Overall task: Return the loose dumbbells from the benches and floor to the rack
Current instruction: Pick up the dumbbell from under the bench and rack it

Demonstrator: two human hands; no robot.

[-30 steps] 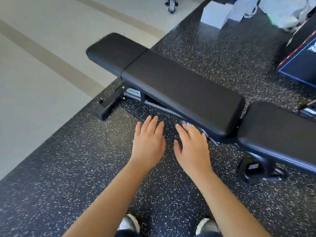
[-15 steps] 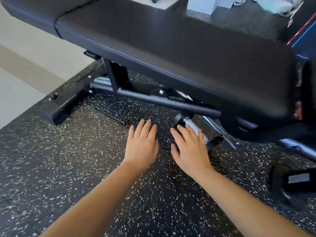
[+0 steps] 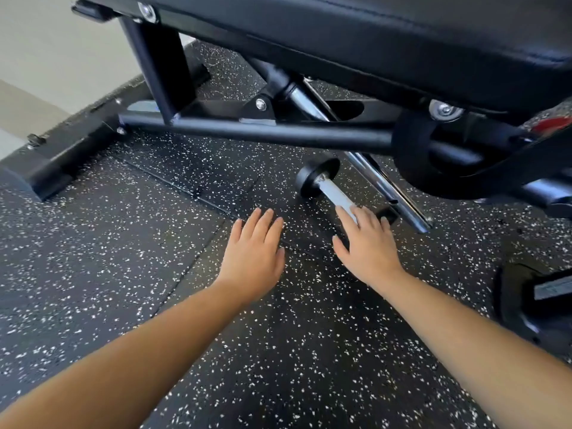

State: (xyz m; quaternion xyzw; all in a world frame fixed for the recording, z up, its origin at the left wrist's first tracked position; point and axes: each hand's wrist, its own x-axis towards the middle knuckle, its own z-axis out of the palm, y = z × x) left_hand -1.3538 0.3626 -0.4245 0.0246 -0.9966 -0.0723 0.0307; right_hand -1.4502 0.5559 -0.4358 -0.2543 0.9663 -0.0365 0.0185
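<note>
Right hand point(image 3: 368, 246) largely hides near end of dumbbell point(image 3: 334, 190)

Bench point(image 3: 371, 32) across the top of the frame, its crossbar point(image 3: 278, 134) beneath, running centre left to right. Dumbbell point(image 3: 322, 184) on the mat point(image 3: 123, 243) at centre right, just below the crossbar, with the right hand point(image 3: 368, 246) on its handle. Left hand point(image 3: 253, 255) at centre, apart from the right hand; second dumbbell point(image 3: 526, 298) at the right edge.

Two arms are recorded in the head view. The left hand point(image 3: 252, 258) and right hand point(image 3: 368, 246) are seen bare. The left forearm point(image 3: 123, 351) and right forearm point(image 3: 483, 345) are seen uncovered from wrist to frame edge. Nail detail cannot be made out.
</note>
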